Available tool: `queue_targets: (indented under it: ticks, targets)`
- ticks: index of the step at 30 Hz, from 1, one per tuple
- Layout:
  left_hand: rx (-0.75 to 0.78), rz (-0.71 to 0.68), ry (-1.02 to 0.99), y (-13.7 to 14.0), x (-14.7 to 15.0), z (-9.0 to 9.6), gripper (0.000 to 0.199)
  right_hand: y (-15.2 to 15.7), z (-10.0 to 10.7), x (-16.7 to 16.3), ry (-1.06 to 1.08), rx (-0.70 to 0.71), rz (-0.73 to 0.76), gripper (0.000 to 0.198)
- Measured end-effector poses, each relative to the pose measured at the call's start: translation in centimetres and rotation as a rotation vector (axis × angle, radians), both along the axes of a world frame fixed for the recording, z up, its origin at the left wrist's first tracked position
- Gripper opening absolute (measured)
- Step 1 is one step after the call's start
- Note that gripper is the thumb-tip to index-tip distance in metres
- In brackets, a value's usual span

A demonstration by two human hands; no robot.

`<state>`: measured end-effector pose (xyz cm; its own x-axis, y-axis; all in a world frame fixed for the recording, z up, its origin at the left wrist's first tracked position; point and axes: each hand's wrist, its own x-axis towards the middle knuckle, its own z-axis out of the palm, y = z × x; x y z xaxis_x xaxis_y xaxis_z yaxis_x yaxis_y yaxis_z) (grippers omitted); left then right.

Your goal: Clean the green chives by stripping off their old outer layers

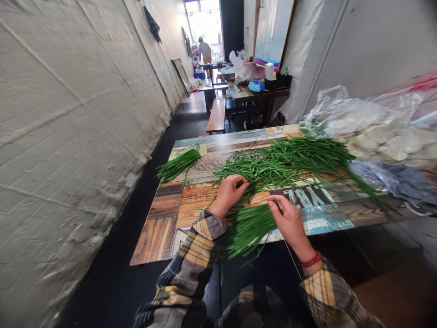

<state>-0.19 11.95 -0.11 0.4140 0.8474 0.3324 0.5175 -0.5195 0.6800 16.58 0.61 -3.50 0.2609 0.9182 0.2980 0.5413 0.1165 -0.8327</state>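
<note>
A skewered bundle of chives point(252, 225) hangs partly over the table's near edge, between my hands. My right hand point(288, 221) is closed at the bundle's right end, on a thin wooden skewer point(292, 259) whose lower length sticks out below the palm. My left hand point(230, 193) is held in a pinch by the front of the loose chives point(300, 157); whatever its fingertips hold is too small to make out. At the table's far left corner lies another bundle of chives point(179, 164), threaded on its own skewer point(206, 167).
Clear plastic bags point(385, 132) with pale contents crowd the right end of the patchwork-pattern table point(160, 228). White walls run along both sides. Beyond stand a bench point(216, 116) and a cluttered table point(246, 93). A person point(205, 49) is near the bright doorway.
</note>
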Motion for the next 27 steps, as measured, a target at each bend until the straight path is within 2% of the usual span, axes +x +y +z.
queue_targets:
  ticks: [8, 16, 27]
  targets:
    - [-0.174, -0.17, -0.118, -1.1, 1.1, 0.0, 0.015, 0.0, 0.3, -0.1, 0.022, 0.004, 0.002, 0.024]
    - [-0.367, -0.192, -0.279, -1.6, 1.5, 0.3, 0.014, 0.1, 0.3, -0.2, 0.03, -0.002, -0.032, 0.022]
    - [-0.303, -0.197, -0.219, -2.2, 1.6, 1.0, 0.012, 0.1, -0.1, -0.1, 0.043, 0.008, -0.023, 0.024]
